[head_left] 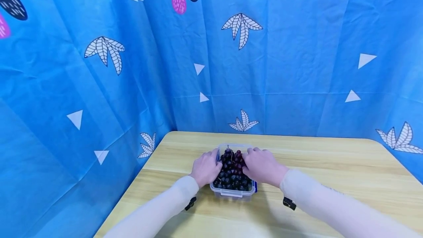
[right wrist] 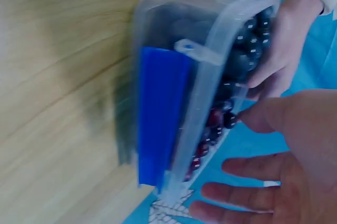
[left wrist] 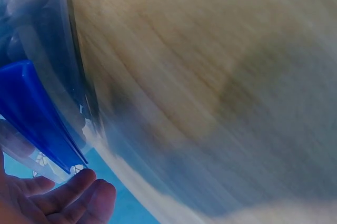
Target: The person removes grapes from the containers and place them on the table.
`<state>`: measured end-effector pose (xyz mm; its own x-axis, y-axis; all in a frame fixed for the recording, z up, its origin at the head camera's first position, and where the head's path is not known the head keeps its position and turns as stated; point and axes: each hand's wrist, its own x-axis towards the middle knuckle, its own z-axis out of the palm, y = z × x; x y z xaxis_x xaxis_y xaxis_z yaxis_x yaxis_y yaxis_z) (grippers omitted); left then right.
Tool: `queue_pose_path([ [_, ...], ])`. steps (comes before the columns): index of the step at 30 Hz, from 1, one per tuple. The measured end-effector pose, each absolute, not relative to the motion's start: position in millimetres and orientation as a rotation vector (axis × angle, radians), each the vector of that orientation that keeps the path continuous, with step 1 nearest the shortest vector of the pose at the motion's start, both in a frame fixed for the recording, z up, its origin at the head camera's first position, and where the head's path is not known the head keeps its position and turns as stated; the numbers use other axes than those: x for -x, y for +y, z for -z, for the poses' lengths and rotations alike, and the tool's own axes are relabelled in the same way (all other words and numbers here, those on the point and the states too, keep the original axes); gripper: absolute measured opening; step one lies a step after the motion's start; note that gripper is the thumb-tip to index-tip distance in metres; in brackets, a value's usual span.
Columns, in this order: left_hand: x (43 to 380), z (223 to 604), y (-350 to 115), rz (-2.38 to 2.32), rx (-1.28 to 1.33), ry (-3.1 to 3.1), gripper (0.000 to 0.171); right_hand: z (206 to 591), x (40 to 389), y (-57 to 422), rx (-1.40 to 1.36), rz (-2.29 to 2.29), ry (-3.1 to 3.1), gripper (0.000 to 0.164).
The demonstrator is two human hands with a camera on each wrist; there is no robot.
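Grapes (head_left: pixel 232 181), dark and heaped, fill a clear container (head_left: pixel 231 193) on the wooden table (head_left: pixel 337 190) in the head view, with the left hand (head_left: pixel 206 167) at its left rim and the right hand (head_left: pixel 264 166) at the right, both thumbs toward the fruit. From the left wrist, slightly bent fingers lie beside the end of a blue clip (left wrist: pixel 37 113); I cannot tell whether they grip the container. From the right wrist, that hand's fingers are spread and nearly straight, holding nothing, its thumb tip against the grapes.
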<state>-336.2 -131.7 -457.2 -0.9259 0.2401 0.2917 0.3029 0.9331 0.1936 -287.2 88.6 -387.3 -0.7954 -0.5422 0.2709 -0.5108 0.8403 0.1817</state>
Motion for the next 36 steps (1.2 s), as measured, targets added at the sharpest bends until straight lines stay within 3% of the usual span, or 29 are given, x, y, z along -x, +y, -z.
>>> queue_pose_path([
  [18, 339, 455, -126, 0.307, 0.369, -2.842, 0.052, 371, 287, 52, -1.225, -0.051, -2.920, 0.033],
  [30, 336, 453, -127, 0.274, 0.396, -2.828, 0.051, 375, 292, 36, -1.285, -0.122, -3.122, 0.040],
  [36, 335, 454, -129, 0.298, 0.377, -2.839, 0.051, 381, 291, 32, -1.314, -0.190, -3.157, 0.058],
])
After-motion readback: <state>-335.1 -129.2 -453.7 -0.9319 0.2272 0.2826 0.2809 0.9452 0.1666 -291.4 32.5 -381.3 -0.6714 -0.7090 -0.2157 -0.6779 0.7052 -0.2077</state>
